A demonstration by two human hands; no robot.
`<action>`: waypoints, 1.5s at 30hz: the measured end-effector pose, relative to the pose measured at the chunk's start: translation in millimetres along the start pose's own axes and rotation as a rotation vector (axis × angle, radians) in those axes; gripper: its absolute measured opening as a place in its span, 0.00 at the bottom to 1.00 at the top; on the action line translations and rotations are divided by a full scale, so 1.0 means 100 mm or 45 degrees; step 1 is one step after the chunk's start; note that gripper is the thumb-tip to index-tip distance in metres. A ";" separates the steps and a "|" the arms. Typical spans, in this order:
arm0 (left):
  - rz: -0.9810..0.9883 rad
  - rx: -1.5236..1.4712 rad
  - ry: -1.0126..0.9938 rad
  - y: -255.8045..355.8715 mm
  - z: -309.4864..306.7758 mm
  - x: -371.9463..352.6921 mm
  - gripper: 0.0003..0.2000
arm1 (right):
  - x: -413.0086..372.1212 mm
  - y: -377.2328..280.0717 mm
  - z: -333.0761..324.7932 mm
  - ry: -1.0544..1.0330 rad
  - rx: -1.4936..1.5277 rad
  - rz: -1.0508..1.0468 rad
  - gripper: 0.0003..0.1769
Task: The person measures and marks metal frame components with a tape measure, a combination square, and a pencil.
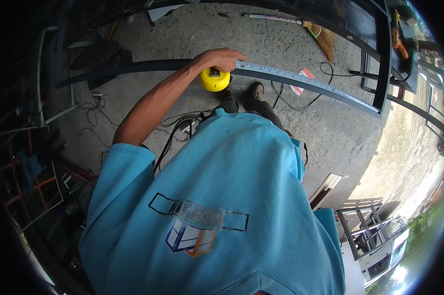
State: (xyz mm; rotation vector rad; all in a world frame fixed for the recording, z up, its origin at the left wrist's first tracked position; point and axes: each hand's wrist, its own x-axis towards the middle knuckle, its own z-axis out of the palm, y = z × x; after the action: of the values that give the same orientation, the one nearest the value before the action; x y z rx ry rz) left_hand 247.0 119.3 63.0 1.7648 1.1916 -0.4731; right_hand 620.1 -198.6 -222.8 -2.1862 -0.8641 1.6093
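Looking down past our teal short-sleeved shirt (241, 167), we see our bare left hand (223, 60) partly curled, fingers bent over the near end of a pale measuring blade (290, 74), with a round yellow tape measure case (214, 81) held beneath the palm. Our right hand cannot be made out, so we cannot tell how open it is.

The blade stretches from our left hand along a long dark metal bar (153, 66), reaching close to the corner where the bar meets the right side of a dark rectangular metal frame (384, 64). The case sits at the bar's near edge, above our dark shoes (256, 90).

Beyond the bar, a straw broom (322, 42) lies on the grey concrete floor (350, 152). A red-and-white paper piece (303, 81) lies partly hidden by the bar, near loose black cables (308, 105).
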 end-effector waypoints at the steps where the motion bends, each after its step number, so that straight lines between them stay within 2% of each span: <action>1: 0.000 0.002 0.002 0.00 -0.01 0.00 0.25 | 0.05 0.02 0.01 0.000 -0.029 -0.031 0.20; 7: 0.034 0.034 0.049 0.00 0.00 -0.02 0.26 | 0.24 0.29 0.05 0.000 -0.180 -0.179 0.19; 9: 0.000 0.018 -0.010 0.03 -0.03 -0.03 0.27 | 0.17 0.21 0.05 -0.085 0.486 0.082 0.18; 10: 0.000 0.016 -0.009 0.03 -0.02 -0.02 0.27 | 0.16 0.16 0.00 -0.085 0.484 0.081 0.18; 12: 0.020 0.035 0.005 0.00 -0.01 0.00 0.27 | -0.13 -0.46 -0.13 0.015 -0.147 -0.093 0.18; 16: 0.009 0.038 0.006 0.03 -0.03 -0.03 0.27 | -0.14 -0.55 -0.14 -0.024 -0.074 -0.114 0.19; 22: 0.010 0.055 -0.023 0.05 -0.04 -0.03 0.27 | -0.19 -0.67 -0.15 -0.034 -0.076 -0.002 0.20; 24: -0.012 0.053 -0.025 0.04 -0.02 -0.01 0.27 | -0.25 -0.75 -0.21 -0.114 -0.311 -0.172 0.20; 31: 0.052 0.075 0.088 -0.08 0.07 0.07 0.25 | -0.18 -0.68 -0.23 -0.154 -0.304 -0.184 0.20; 33: 0.029 0.071 0.064 -0.05 0.04 0.05 0.25 | -0.15 -0.59 -0.22 -0.127 -0.319 -0.346 0.20; 36: 0.007 0.068 0.003 0.00 0.00 0.01 0.25 | -0.09 -0.57 -0.22 -0.137 -0.390 -0.391 0.19; 40: 0.072 0.082 0.077 -0.07 0.04 0.06 0.25 | -0.15 -0.77 -0.28 -0.129 -0.299 -0.227 0.18; 42: 0.042 0.097 0.019 -0.02 0.00 0.03 0.25 | -0.21 -0.83 -0.32 -0.172 -0.473 -0.589 0.19; 45: 0.027 0.056 0.063 -0.02 0.01 -0.01 0.22 | -0.30 -0.99 -0.42 -0.180 -0.404 -0.463 0.19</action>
State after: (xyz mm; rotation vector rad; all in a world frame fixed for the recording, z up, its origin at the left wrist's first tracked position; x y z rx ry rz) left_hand 245.5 118.0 62.0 1.8344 1.2042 -0.4485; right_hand 624.9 -135.6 -131.3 -1.9640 -1.5512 1.5387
